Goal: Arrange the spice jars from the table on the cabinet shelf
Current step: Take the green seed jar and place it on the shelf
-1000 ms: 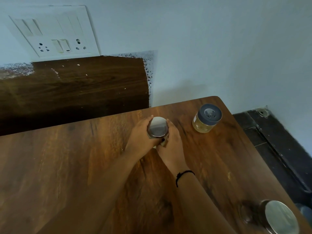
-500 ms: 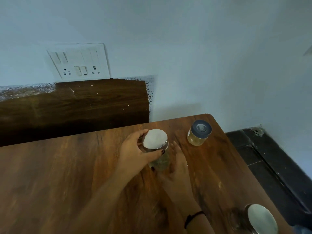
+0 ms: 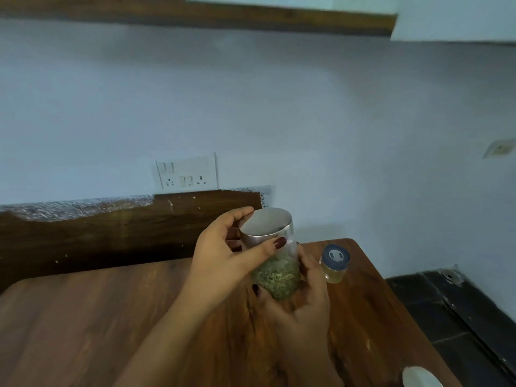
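Holding jar [image 3: 276, 269] in both hands above table [image 3: 83, 317], near its far edge; jar roughly upright, slight tilt

Left hand [image 3: 220, 255]: thumb laid across the front of the glass just below the lid [image 3: 265, 224], fingers curled round the lid's far side

Right hand [image 3: 301, 300]: cupped under and round the base, fingers curled up the right side, thumb tip showing at lower left of the glass

Contents: green dried flakes in the lower half, clear glass above

Small jar [image 3: 334, 263], blue-grey cap, pale yellow contents, stands on table by the far right corner, just beside right hand; contact cannot be told

Cut-off lid [image 3: 420, 378], silver, at the near right table edge, body out of view

Shelf [image 3: 195, 15]: wooden, high on the wall, only front edge and underside seen

Switch plate [image 3: 187, 171] on wall above dark panel [image 3: 111, 227] behind table
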The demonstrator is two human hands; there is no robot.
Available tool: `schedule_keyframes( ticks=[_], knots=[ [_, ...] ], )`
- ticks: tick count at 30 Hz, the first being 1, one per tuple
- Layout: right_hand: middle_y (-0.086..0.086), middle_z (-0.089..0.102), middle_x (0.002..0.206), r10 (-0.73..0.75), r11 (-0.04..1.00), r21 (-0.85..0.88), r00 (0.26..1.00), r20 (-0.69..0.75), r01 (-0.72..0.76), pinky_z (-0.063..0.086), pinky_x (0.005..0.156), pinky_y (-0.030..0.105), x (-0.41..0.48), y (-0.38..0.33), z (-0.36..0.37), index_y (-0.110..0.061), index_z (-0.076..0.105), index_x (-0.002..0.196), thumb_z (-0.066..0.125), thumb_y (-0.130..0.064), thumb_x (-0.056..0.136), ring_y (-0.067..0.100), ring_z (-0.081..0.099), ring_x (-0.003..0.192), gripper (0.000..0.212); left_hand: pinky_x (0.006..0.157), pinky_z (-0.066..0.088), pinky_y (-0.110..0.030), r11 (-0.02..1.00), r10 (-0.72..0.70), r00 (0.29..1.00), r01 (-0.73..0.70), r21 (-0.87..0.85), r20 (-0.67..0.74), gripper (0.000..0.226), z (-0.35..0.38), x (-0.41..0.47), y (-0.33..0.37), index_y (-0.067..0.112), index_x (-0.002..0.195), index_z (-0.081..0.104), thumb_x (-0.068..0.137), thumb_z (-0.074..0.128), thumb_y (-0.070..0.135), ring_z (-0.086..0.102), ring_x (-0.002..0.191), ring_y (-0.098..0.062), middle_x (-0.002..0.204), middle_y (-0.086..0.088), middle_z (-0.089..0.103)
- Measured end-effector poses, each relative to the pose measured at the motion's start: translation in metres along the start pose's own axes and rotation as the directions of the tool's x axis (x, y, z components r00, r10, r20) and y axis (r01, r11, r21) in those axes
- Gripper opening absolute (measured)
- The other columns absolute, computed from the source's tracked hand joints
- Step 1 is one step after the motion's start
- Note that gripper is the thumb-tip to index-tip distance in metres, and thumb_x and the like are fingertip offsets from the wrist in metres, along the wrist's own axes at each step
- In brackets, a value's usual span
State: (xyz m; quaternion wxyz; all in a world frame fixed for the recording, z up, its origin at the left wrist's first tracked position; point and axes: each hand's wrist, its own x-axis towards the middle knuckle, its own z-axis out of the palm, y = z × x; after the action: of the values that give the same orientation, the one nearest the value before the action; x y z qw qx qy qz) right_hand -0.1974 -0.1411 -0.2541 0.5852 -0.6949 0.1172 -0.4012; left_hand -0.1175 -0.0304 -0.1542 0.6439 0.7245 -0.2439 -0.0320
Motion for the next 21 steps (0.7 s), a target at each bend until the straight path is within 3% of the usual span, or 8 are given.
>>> schedule_keyframes(
  ticks=[2, 6, 9, 12, 14, 21],
  knots=[
    [0.002, 0.053, 0.137, -0.019, 0.999, 0.042, 1.0, 0.011, 0.018, 0.054, 0.093, 0.049, -0.002, -0.021, -0.001, -0.027, 0.047, 0.139, 0.087, -0.029, 0.06, 0.026, 0.053, 0.127, 0.088, 0.081, 0.056, -0.021, 0.997, 0.028, 1.0, -0.027, -0.076, 0.01, 0.071, -0.009, -0.008, 0.016, 0.023, 0.125, 0.062, 0.063, 0.089, 0.045, 0.068, 0.1, -0.002, 0.111, 0.012, 0.072],
    [0.002, 0.058, 0.131, -0.051, 0.996, 0.072, 0.998, 0.033, 0.048, 0.056, 0.089, 0.044, -0.011, -0.061, 0.001, -0.035, 0.05, 0.134, 0.088, -0.028, 0.058, 0.022, 0.059, 0.119, 0.085, 0.079, 0.056, -0.019, 0.968, 0.092, 0.996, -0.085, -0.234, 0.015, 0.055, -0.023, -0.024, 0.043, 0.013, 0.126, 0.063, 0.075, 0.073, 0.031, 0.068, 0.093, -0.01, 0.108, -0.019, 0.07],
    [0.002, 0.061, 0.126, -0.048, 0.991, 0.128, 0.998, 0.033, 0.044, 0.058, 0.088, 0.039, -0.017, -0.084, 0.002, -0.037, 0.052, 0.13, 0.087, -0.029, 0.055, 0.018, 0.063, 0.115, 0.083, 0.089, 0.054, -0.02, 0.953, 0.12, 0.993, -0.114, -0.28, 0.005, 0.047, -0.03, -0.035, 0.055, 0.013, 0.128, 0.062, 0.087, 0.069, 0.034, 0.067, 0.111, -0.012, 0.115, -0.009, 0.072],
    [-0.002, 0.064, 0.121, -0.053, 0.981, 0.192, 0.998, 0.046, 0.044, 0.058, 0.085, 0.032, -0.022, -0.103, 0.003, -0.036, 0.053, 0.127, 0.086, -0.028, 0.053, 0.017, 0.065, 0.112, 0.082, 0.099, 0.052, -0.035, 0.942, 0.151, 0.989, -0.142, -0.303, 0.006, 0.042, -0.037, -0.041, 0.06, 0.016, 0.127, 0.064, 0.09, 0.057, 0.034, 0.066, 0.116, -0.018, 0.12, -0.002, 0.072],
    [-0.004, 0.067, 0.118, -0.031, 0.974, 0.225, 0.998, 0.058, 0.017, 0.058, 0.084, 0.032, -0.023, -0.112, 0.004, -0.035, 0.054, 0.126, 0.086, -0.028, 0.052, 0.018, 0.067, 0.109, 0.081, 0.1, 0.049, -0.043, 0.932, 0.161, 0.987, -0.15, -0.33, 0.006, 0.038, -0.04, -0.043, 0.06, 0.015, 0.123, 0.067, 0.092, 0.055, 0.033, 0.066, 0.116, -0.023, 0.119, -0.005, 0.072],
    [0.007, 0.067, 0.118, -0.024, 0.941, 0.337, 0.986, 0.166, -0.034, 0.059, 0.082, 0.038, -0.023, -0.127, 0.026, -0.021, 0.055, 0.13, 0.085, -0.021, 0.058, 0.029, 0.067, 0.107, 0.077, 0.093, 0.056, -0.047, 0.942, 0.099, 0.995, -0.087, -0.324, 0.021, 0.04, -0.06, -0.034, 0.044, 0.013, 0.116, 0.069, 0.103, 0.038, 0.035, 0.069, 0.108, -0.027, 0.111, -0.01, 0.073]
  ],
)
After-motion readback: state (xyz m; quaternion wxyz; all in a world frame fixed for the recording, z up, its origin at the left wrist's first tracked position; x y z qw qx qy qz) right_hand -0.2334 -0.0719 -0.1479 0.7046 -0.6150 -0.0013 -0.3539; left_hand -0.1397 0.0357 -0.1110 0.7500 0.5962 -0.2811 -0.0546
